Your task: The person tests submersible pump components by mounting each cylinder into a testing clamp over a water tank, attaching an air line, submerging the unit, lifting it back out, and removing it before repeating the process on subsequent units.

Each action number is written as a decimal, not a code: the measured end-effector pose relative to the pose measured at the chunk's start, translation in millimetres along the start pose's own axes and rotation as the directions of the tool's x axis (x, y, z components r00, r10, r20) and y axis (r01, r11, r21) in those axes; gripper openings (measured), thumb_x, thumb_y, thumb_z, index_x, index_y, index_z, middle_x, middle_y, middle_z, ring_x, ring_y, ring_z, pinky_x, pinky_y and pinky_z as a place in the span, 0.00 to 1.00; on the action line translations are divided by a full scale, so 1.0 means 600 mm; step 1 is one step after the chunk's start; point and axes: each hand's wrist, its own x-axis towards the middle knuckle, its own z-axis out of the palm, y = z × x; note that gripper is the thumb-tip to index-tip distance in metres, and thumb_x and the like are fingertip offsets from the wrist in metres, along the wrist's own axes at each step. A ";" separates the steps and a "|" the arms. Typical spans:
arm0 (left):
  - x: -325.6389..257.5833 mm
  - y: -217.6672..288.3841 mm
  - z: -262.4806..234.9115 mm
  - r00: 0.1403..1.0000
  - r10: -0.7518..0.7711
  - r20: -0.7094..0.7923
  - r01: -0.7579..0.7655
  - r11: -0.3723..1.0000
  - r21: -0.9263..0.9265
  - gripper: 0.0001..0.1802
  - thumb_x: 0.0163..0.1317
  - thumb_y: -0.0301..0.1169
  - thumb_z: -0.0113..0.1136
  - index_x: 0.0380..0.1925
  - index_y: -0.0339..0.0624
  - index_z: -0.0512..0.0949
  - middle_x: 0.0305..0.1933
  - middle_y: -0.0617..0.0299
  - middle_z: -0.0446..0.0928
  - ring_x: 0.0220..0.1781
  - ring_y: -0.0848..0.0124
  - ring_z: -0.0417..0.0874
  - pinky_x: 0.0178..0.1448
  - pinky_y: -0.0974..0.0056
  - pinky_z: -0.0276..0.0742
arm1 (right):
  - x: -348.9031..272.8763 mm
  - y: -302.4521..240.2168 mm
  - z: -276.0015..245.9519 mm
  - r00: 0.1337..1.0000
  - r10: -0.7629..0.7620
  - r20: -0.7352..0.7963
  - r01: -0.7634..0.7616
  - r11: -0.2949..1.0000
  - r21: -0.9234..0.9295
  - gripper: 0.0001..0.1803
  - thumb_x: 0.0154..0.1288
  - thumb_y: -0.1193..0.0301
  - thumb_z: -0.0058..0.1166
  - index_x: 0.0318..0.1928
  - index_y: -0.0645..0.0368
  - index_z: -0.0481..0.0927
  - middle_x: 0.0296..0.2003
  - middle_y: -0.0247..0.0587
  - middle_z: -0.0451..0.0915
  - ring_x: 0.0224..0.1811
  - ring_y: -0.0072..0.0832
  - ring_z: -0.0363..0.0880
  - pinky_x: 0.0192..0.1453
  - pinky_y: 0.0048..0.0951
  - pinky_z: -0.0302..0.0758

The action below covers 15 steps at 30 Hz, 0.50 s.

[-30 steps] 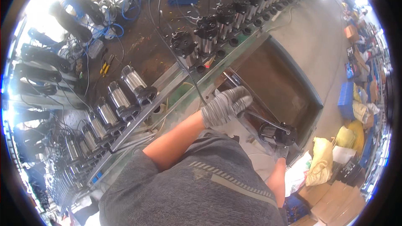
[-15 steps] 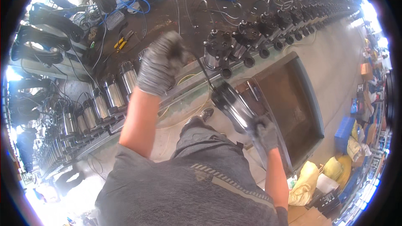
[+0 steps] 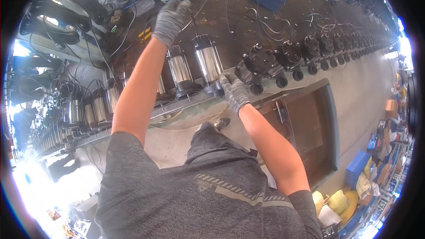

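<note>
My left hand, in a grey knit glove, reaches far over the bench and closes on a black cable that runs to a steel cylindrical pump. This pump lies on the bench edge beside a second steel pump. At the near end of the first pump, my gloved right hand grips its black base. My forearms frame the two pumps.
A long workbench carries a row of steel pumps to the left and black pump parts to the right. Black cable coils lie at the far left. A rectangular tank stands on the floor, with crates beyond.
The steel pump was held in my right hand below the bench; now it lies on the bench. My left hand has moved farther back along the cable.
</note>
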 end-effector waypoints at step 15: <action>-0.101 0.057 0.168 0.886 -0.055 0.460 0.184 0.953 -0.240 0.23 0.76 0.48 0.61 0.55 0.39 0.84 0.57 0.49 0.85 0.60 0.58 0.83 0.68 0.56 0.77 | -0.294 0.126 -0.304 0.956 0.268 -0.120 -0.247 0.954 0.169 0.19 0.80 0.69 0.53 0.64 0.66 0.74 0.51 0.48 0.82 0.46 0.35 0.87 0.52 0.34 0.86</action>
